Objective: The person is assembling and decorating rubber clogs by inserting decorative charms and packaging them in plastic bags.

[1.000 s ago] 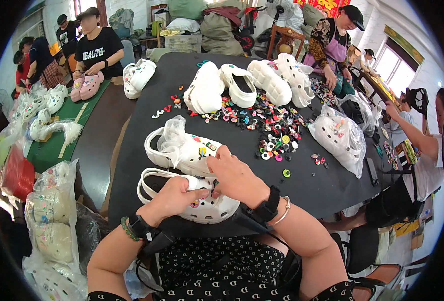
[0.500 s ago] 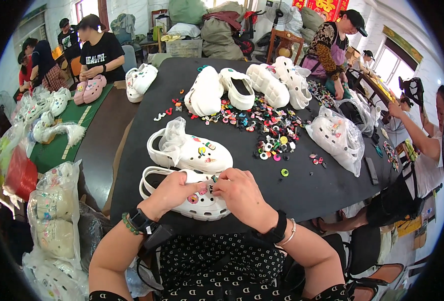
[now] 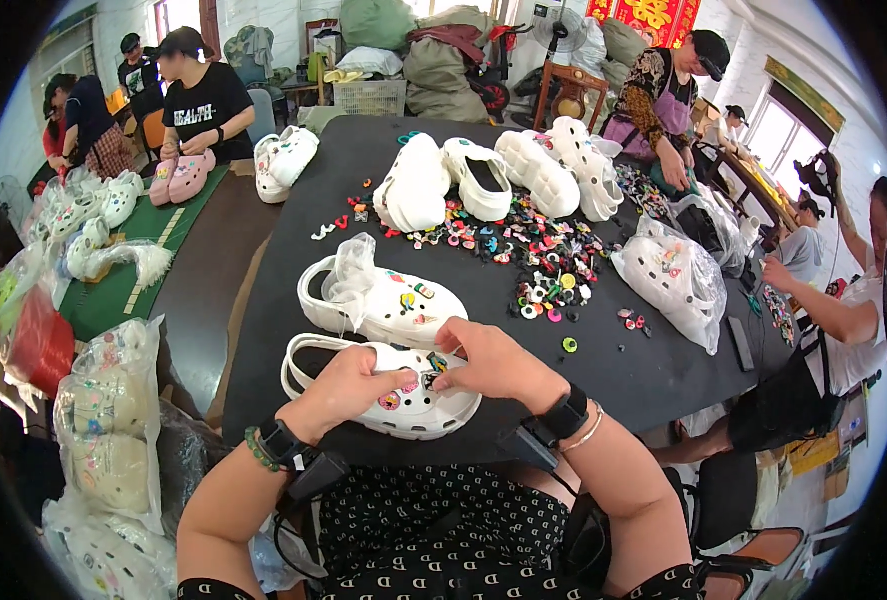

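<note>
A white clog [image 3: 403,410] lies at the near edge of the black table [image 3: 293,200], with coloured charms pressed into its top. My left hand [image 3: 348,388] rests on it and steadies it. My right hand [image 3: 493,362] pinches a small charm [image 3: 429,378] against the clog's upper. Just behind lies a second white clog [image 3: 393,300] that carries several charms and has a crumpled clear plastic bag [image 3: 355,272] at its heel.
Loose coloured charms [image 3: 548,260] are scattered mid-table, several plain white clogs [image 3: 483,175] behind them, a bagged pair [image 3: 668,280] at right. Bagged clogs [image 3: 103,420] pile at my left. Other people work at the green table [image 3: 123,280] and along the right side.
The view has shifted slightly. Both hands stay on the near clog, and my right hand's fingers have moved a little on the charm at its top.
</note>
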